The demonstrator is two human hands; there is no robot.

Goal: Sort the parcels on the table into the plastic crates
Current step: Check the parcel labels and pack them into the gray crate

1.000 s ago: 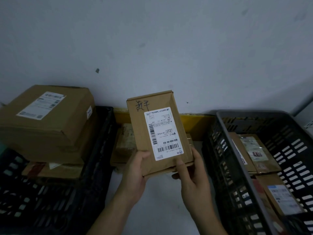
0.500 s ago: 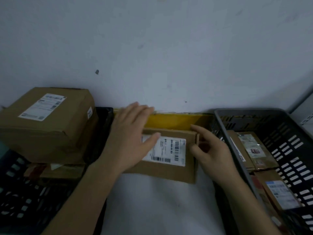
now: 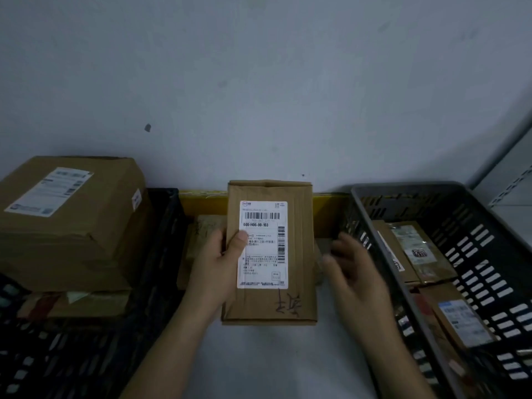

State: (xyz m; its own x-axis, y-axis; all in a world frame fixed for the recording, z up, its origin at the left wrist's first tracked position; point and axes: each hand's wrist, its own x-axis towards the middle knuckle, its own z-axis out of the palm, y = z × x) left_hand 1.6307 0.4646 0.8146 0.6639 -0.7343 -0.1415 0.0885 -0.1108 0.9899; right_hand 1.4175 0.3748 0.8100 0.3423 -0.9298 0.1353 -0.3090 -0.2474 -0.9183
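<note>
A flat brown cardboard parcel (image 3: 299,254) with a white barcode label and handwriting stands lifted above the white table (image 3: 259,364). My left hand (image 3: 218,263) grips its left edge, thumb on the label. To the right of the parcel my right hand (image 3: 354,266) is blurred, fingers spread, holding nothing. Behind my left hand another flat parcel (image 3: 201,234) lies on the table, partly hidden. A grey plastic crate (image 3: 380,226) at the right holds several flat parcels (image 3: 417,251). The black plastic crate (image 3: 161,254) at the left carries a big cardboard box (image 3: 72,220).
A yellow strip (image 3: 201,203) runs along the wall behind the table. The pale wall (image 3: 259,82) closes the back. The two crates flank a narrow stretch of table between them. A flatter box (image 3: 80,303) lies under the big one in the black crate.
The parcel lay flat under both hands half a second ago; it is now lifted and turned upright in my left hand, label facing me. My right hand has come off it.
</note>
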